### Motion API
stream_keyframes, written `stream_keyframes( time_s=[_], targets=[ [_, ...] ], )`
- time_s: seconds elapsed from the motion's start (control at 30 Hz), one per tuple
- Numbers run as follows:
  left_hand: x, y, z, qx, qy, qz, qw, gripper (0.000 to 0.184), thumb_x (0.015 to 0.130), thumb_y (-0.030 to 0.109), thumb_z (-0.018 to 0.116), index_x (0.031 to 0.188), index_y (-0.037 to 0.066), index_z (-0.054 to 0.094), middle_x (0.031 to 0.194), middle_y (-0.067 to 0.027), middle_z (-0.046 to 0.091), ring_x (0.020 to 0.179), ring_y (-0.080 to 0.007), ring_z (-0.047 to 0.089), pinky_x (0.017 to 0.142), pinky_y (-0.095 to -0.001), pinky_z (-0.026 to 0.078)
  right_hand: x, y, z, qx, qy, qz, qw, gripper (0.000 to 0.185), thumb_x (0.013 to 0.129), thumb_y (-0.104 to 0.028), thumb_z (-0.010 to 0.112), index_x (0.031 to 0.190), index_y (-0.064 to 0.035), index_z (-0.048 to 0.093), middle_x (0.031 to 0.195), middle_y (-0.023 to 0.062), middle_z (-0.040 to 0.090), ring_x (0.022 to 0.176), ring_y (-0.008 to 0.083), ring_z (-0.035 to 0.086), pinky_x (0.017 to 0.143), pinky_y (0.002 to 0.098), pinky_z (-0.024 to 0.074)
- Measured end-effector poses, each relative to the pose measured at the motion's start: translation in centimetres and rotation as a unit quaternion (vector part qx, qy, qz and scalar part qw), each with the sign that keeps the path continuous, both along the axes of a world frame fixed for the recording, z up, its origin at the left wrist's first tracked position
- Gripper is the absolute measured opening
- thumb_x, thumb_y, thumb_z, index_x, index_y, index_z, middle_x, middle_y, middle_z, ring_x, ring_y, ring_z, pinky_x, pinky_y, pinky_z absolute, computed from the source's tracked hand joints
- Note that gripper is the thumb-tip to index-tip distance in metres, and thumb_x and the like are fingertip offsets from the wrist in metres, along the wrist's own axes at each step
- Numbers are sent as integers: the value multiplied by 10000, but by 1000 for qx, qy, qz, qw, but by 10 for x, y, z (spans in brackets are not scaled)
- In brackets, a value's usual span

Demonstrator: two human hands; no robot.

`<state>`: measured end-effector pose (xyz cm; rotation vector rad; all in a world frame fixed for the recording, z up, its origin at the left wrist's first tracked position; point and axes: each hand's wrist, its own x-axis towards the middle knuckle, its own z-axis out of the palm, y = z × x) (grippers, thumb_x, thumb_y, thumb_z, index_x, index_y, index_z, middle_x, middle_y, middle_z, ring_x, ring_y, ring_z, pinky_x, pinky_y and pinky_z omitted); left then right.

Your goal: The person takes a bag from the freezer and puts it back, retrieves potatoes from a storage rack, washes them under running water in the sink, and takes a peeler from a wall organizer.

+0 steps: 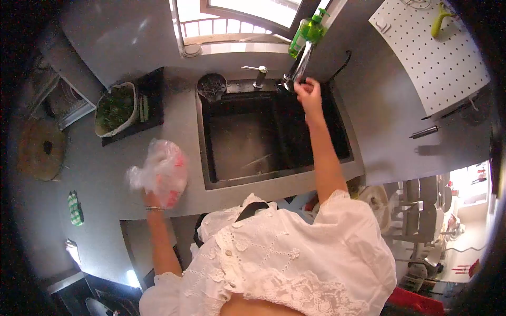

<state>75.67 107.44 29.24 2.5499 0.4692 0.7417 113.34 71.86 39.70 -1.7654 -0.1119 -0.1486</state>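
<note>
My left hand [151, 199], largely covered by what it holds, grips a crumpled clear plastic bag [166, 171] with red print above the counter, left of the sink. What the bag contains, if anything, I cannot make out. At the back right of the dark double-bowl sink [240, 142], my right hand [311, 97] is closed, with its fingertips at the handle by the base of the chrome faucet [302, 64].
Behind the faucet stands a green soap bottle [311, 32]. A built-in soap dispenser [259, 76] and a round dark strainer [212, 86] line the sink's back edge. On the left counter are a basket of greens [117, 110] and a green checked cloth [75, 208]. A pegboard [432, 55] hangs right.
</note>
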Motion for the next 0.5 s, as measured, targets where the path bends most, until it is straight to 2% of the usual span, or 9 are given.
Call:
stream_keyframes(
  time_s=[0.07, 0.1, 0.2, 0.23, 0.33, 0.37, 0.4, 0.47, 0.5],
  targets=[
    [4, -4, -1, -78, -26, 26, 996, 374, 779, 267, 609, 1049, 13, 557, 1057, -142, 572, 958, -285, 540, 834, -359, 434, 16, 11, 27, 10, 16, 39, 999, 723, 690, -256, 728, 1214, 28, 319, 938, 114, 552, 829, 183, 545, 722, 311, 447],
    [6, -7, -3, -119, -35, 42, 991, 379, 781, 279, 610, 1045, 12, 559, 1050, -137, 574, 952, -278, 542, 831, -355, 433, 23, 19, 31, 39, 2, 74, 996, 665, 697, -272, 718, 1171, 47, 378, 892, 110, 584, 804, 183, 565, 716, 311, 451],
    [9, -16, -9, -253, -86, 113, 957, 396, 786, 314, 613, 1035, 11, 564, 1029, -120, 581, 935, -258, 546, 820, -344, 433, 61, 17, 14, -45, -34, 129, 990, 514, 713, -265, 690, 1067, 34, 468, 845, 104, 600, 770, 179, 577, 716, 304, 454],
    [9, -18, -13, -299, -109, 147, 936, 402, 787, 326, 614, 1032, 11, 566, 1023, -115, 584, 930, -251, 548, 817, -341, 432, 68, 14, 7, -51, -65, 144, 986, 405, 712, -245, 674, 976, 19, 516, 805, 93, 609, 748, 173, 584, 709, 298, 457],
    [9, -15, -18, -409, -162, 248, 863, 422, 792, 361, 616, 1022, 9, 571, 1002, -98, 591, 913, -231, 552, 806, -330, 432, 74, -19, 5, -66, -45, 177, 981, 372, 711, -206, 665, 976, 6, 513, 794, 82, 607, 733, 168, 585, 695, 296, 461],
    [9, -11, -18, -442, -166, 273, 838, 430, 794, 372, 617, 1018, 9, 573, 995, -92, 593, 907, -224, 554, 803, -326, 431, 74, -34, 11, -73, -39, 195, 977, 299, 764, -93, 615, 1003, 26, 481, 826, 87, 610, 757, 150, 608, 692, 263, 477],
    [9, -8, -14, -478, -157, 287, 815, 437, 796, 384, 618, 1015, 8, 575, 988, -87, 595, 902, -217, 555, 799, -322, 431, 84, -53, 5, -78, -40, 205, 975, 280, 773, -81, 602, 1007, 25, 490, 841, 93, 608, 772, 151, 604, 693, 267, 482],
    [6, -6, -4, -553, -130, 290, 770, 443, 814, 411, 590, 989, 4, 579, 962, -63, 582, 875, -179, 538, 776, -309, 426, 87, -82, 17, -51, -22, 217, 975, 306, 777, -107, 627, 1031, 10, 502, 859, 79, 606, 819, 135, 592, 729, 262, 471],
    [4, -5, 0, -588, -118, 290, 746, 450, 823, 425, 576, 976, 3, 582, 949, -51, 575, 862, -161, 529, 765, -302, 424, 81, -91, 33, -79, -4, 213, 974, 305, 785, -174, 636, 1015, -10, 521, 863, 56, 606, 818, 123, 572, 740, 260, 450]
  ],
)
